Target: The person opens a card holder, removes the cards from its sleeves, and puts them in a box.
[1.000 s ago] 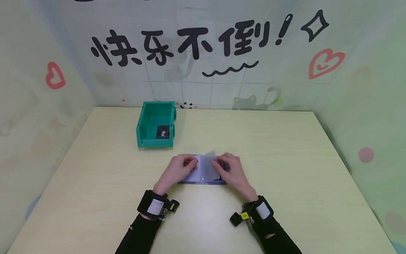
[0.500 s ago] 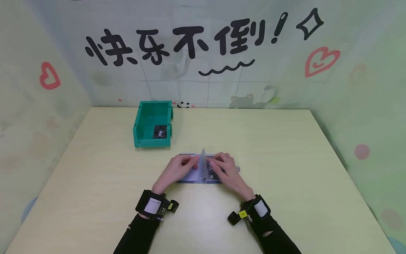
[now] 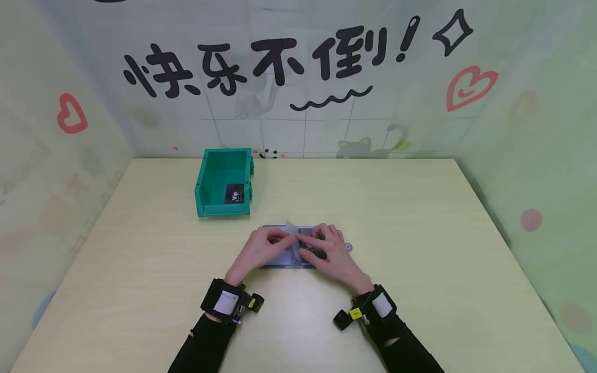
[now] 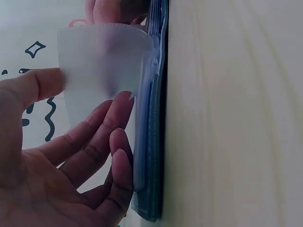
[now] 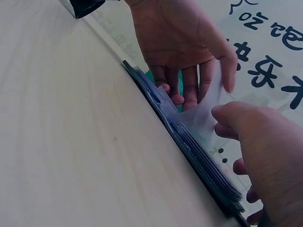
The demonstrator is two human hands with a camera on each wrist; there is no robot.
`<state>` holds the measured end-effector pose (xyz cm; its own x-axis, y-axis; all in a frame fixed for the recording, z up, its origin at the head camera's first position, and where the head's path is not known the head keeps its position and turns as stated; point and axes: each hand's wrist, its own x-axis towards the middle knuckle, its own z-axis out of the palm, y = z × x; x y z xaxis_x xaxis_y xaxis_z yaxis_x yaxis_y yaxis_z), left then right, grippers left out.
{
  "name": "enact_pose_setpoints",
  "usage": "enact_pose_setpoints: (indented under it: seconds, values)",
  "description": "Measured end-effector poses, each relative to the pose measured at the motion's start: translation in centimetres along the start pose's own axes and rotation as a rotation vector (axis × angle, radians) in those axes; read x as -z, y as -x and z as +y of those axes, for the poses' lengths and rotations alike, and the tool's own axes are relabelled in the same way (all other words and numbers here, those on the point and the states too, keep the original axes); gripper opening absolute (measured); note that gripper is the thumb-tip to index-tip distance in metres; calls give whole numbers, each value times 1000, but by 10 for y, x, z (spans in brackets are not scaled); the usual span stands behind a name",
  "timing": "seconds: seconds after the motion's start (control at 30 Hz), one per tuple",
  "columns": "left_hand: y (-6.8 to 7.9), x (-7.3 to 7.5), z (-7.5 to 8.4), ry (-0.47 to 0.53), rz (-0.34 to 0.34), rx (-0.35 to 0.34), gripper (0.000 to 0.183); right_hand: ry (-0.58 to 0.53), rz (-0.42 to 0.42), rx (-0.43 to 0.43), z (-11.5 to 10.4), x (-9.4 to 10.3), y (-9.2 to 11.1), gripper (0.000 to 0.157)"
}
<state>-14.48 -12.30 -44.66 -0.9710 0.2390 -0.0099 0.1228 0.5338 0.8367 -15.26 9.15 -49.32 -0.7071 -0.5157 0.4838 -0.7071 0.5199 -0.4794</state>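
Observation:
A blue card holder [image 3: 275,261] lies spread on the table, its stacked plastic pages [image 5: 208,156] bound along the middle. One translucent page [image 4: 94,61] stands up from the spine, bent toward the left side. My left hand [image 3: 267,248] is at the left half, thumb tip at the page's outer edge, fingertips resting near the page's base in the left wrist view. My right hand [image 3: 331,254] reaches over the right half; its extended index finger [image 3: 310,239] touches the raised page. Beneath that hand a dark card [image 3: 318,252] shows in a pocket, partly covered.
A green bin [image 3: 223,178] stands at the back left of the table [image 3: 396,217], holding a black card marked Vip [image 3: 235,194]. A snap tab [image 3: 349,247] sticks out at the holder's right edge. Printed cloth walls [image 3: 298,134] enclose the table's back and sides.
The translucent page has swung from right to left, uncovering the dark card. My right index finger has followed it leftward; my left hand has stayed nearly in place.

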Motion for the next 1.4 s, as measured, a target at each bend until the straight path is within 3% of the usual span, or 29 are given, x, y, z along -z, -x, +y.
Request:
enact_pose_setpoints:
  seconds: [0.2,0.37,0.57,0.7,0.83,0.93,1.07,1.23,1.4]
  values:
    - [-2,4,-5,-10,27,-54,25,3,39,-21,3,4,-1,35]
    - [-2,5,-4,-44,74,-16,15,50,78,-90,12,12,1,41]
    - [0,5,-2,-111,134,86,50,95,17,-204,25,22,9,55]
    - [1,5,-1,-161,152,108,61,109,-47,-239,29,25,11,63]
    - [0,2,0,-285,203,62,55,129,-90,-257,27,27,8,70]
    - [-2,-1,4,-353,224,-7,38,147,-96,-273,26,28,5,71]
    - [1,-11,9,-294,161,-90,19,165,-97,-295,22,28,6,71]
    - [7,-24,5,-215,96,-114,12,173,-98,-281,17,23,17,68]
    - [3,-24,4,-180,82,-131,10,202,-91,-252,17,22,16,66]
